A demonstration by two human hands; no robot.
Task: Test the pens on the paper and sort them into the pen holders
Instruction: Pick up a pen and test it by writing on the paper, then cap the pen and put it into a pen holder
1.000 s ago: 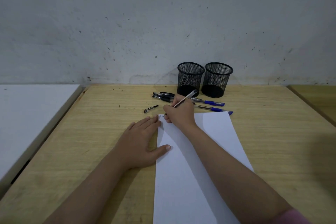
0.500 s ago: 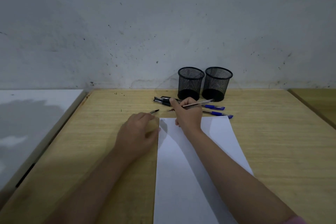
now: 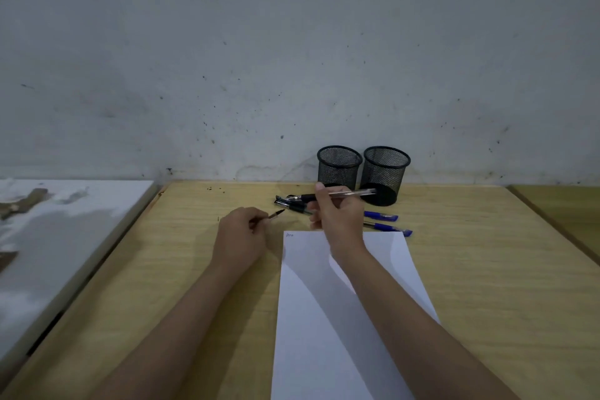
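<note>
A white sheet of paper [image 3: 344,318] lies on the wooden table, with a small scribble at its top left corner. My right hand [image 3: 337,217] is lifted above the sheet's far edge and grips a clear-barrelled pen [image 3: 352,193] held level, pointing right toward the holders. My left hand [image 3: 242,234] is closed on a small black pen cap [image 3: 276,214] just left of the paper. Two black mesh pen holders, left [image 3: 338,166] and right [image 3: 386,172], stand at the wall. Black pens [image 3: 290,203] and two blue-capped pens [image 3: 386,221] lie in front of them.
A white board or table [image 3: 65,237] adjoins the wooden table [image 3: 487,269] on the left, with a dark gap between them. The grey wall rises directly behind the holders. Another wooden surface [image 3: 565,204] starts at the far right.
My right hand lifted the pen off the paper and turned it level. My left hand left the paper's edge, curled, and picked up the black cap that lay on the table.
</note>
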